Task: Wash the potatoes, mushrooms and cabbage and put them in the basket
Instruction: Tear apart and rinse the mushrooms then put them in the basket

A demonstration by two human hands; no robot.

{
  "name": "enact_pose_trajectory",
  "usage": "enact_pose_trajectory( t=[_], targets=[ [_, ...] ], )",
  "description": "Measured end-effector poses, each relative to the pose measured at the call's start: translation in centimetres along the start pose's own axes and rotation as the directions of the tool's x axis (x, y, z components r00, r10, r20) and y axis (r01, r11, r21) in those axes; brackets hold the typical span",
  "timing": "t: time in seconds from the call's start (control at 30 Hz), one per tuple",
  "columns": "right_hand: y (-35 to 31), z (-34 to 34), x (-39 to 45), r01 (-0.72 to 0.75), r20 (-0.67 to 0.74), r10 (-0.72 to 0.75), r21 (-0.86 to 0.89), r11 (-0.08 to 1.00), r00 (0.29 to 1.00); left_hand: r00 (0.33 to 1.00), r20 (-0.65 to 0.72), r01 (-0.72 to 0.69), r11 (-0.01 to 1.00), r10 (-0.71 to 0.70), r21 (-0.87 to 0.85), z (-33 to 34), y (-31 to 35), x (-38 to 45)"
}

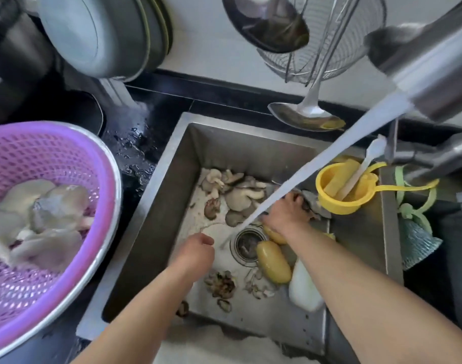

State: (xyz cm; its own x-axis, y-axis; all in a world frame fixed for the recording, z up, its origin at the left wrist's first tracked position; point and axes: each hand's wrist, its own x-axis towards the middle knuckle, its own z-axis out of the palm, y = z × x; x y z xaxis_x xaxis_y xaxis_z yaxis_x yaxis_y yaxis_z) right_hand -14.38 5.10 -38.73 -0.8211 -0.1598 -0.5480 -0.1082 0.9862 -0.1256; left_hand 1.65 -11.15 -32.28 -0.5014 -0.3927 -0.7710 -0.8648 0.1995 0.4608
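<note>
Oyster mushrooms (237,191) lie in a pile at the back of the steel sink (169,195). My right hand (286,212) reaches down onto the mushrooms at the pile's right side and grips one there. My left hand (198,250) hovers with loosely curled fingers left of the drain (247,244), holding nothing. A peeled yellow potato (273,261) lies right of the drain, another potato (277,236) shows under my right wrist. A pale piece of cabbage (303,290) lies beside them. The purple basket (75,153) on the left holds washed mushrooms (43,216).
Water streams from the faucet (434,74) down to the drain. Mushroom scraps (223,283) litter the sink floor. A yellow strainer (340,190) with a white brush sits at the sink's right edge. Ladles and a wire basket (321,48) hang above; the black counter (135,145) is wet.
</note>
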Motion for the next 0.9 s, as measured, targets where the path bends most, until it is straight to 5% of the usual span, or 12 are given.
enact_pose_trajectory(
  t=[0.23, 0.43, 0.57, 0.63, 0.73, 0.8, 0.9],
  targets=[
    [0.4, -3.4, -1.4, 0.142, -0.188, -0.172, -0.165, 0.976, 0.967, 1.000, 0.022, -0.002, 0.994, 0.004, -0.113, -0.3, -1.7, -1.0],
    [0.0, -6.4, -6.2, 0.137, -0.310, -0.138, -0.025, 0.990, 0.941, 0.996, 0.081, 0.065, 0.893, -0.032, -0.446, -1.7, -1.6, -3.6],
    [1.7, -6.4, -9.1, 0.122, -0.437, 0.008, 0.268, 0.956, 0.899, 0.988, 0.141, 0.134, 0.750, -0.055, -0.648, -1.5, -1.8, -4.9],
    [2.2, -5.6, -11.0, 0.147, -0.392, 0.097, 0.547, 0.824, 0.915, 0.982, 0.173, 0.172, 0.719, -0.072, -0.674, -1.0, -2.0, -5.2],
    [1.5, -3.5, -12.9, -0.060, -0.005, 0.193, 0.944, 0.326, 0.981, 0.962, 0.266, 0.219, 0.747, -0.059, -0.627, 0.0, -1.8, -5.5],
    [0.5, -1.9, -13.4, -0.233, 0.225, 0.085, 0.968, 0.099, 0.971, 0.946, 0.325, 0.219, 0.760, -0.011, -0.612, 0.4, -1.2, -5.5],
    [-1.2, 0.1, -13.5, -0.363, 0.363, -0.066, 0.932, 0.010, 0.930, 0.921, 0.382, 0.216, 0.719, 0.075, -0.661, 0.3, -0.2, -4.9]
  ],
)
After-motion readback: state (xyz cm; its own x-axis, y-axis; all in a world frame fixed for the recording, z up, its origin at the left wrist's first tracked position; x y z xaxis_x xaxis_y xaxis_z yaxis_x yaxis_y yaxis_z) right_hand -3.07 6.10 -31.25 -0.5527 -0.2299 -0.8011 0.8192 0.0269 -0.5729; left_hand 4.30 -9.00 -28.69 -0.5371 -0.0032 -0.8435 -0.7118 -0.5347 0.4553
